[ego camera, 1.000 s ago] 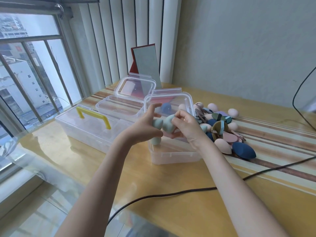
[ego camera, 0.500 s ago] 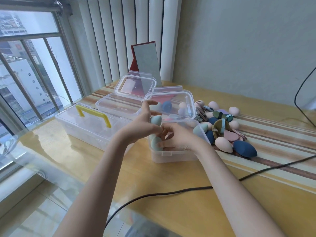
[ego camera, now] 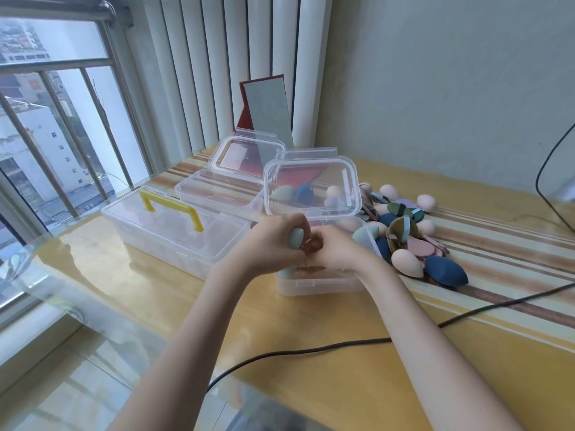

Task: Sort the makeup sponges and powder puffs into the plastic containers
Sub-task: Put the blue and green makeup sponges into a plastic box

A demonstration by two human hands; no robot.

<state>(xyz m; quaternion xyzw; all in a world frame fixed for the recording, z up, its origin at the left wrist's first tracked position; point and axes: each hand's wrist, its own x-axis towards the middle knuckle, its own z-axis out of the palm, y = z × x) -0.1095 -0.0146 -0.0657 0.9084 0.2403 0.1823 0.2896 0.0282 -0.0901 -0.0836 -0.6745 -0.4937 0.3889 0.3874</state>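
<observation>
Mint-green sponge (ego camera: pixel 295 237), egg-shaped with a tapered tip, gripped in left hand (ego camera: pixel 273 244) over open clear container (ego camera: pixel 317 286). Right hand (ego camera: pixel 336 253) curled against left; its contents not visible. Mixed sponge pile (ego camera: pixel 404 231) just right, on table (ego camera: pixel 342 384).

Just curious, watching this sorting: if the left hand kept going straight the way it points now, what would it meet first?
Probably the right hand, pressed against the left hand over the open container. The left grips a light blue sponge; depth is unclear.

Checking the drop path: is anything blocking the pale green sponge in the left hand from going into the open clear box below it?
Nothing visible blocks it. The pale green teardrop sponge sits in the left hand over the open clear plastic box, its lid tipped back.
</observation>
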